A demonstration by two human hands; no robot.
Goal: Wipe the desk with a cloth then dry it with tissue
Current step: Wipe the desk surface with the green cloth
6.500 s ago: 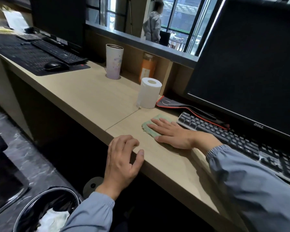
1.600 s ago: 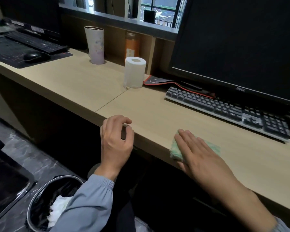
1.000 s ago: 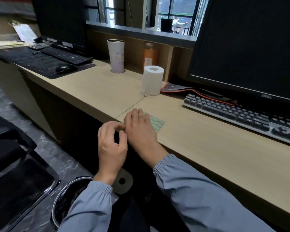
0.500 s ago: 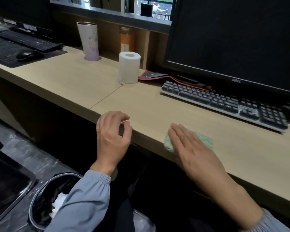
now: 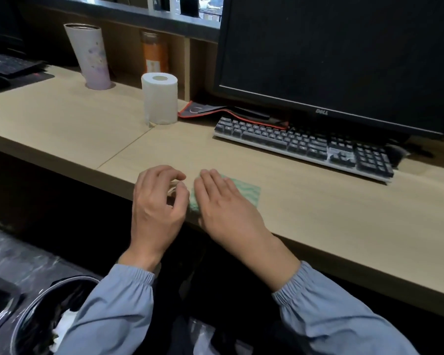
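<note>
**Pale wood tabletop point(image 5: 318, 213), green cloth point(image 5: 244, 189) pinned at its near edge**

Light wood grain runs across the frame beneath a dark Dell monitor point(image 5: 344, 55) and a keyboard point(image 5: 303, 147). At the near edge, centre of the frame, the right hand point(image 5: 223, 201) lies flat, its straight fingers pressing on the cloth. The cloth shows past the fingers toward the right, its long side running along the tabletop edge. The left hand point(image 5: 157, 203) sits just beside it on the left, fingers curled over the edge; whether they pinch something small I cannot tell. The cloth is pale green with a wavy pattern, folded flat and slightly bunched at its left end. For drying, the toilet paper roll point(image 5: 160, 98) stands upright above the hands, a little to the left and well apart. It is probably an easier reach for the left hand.
</note>
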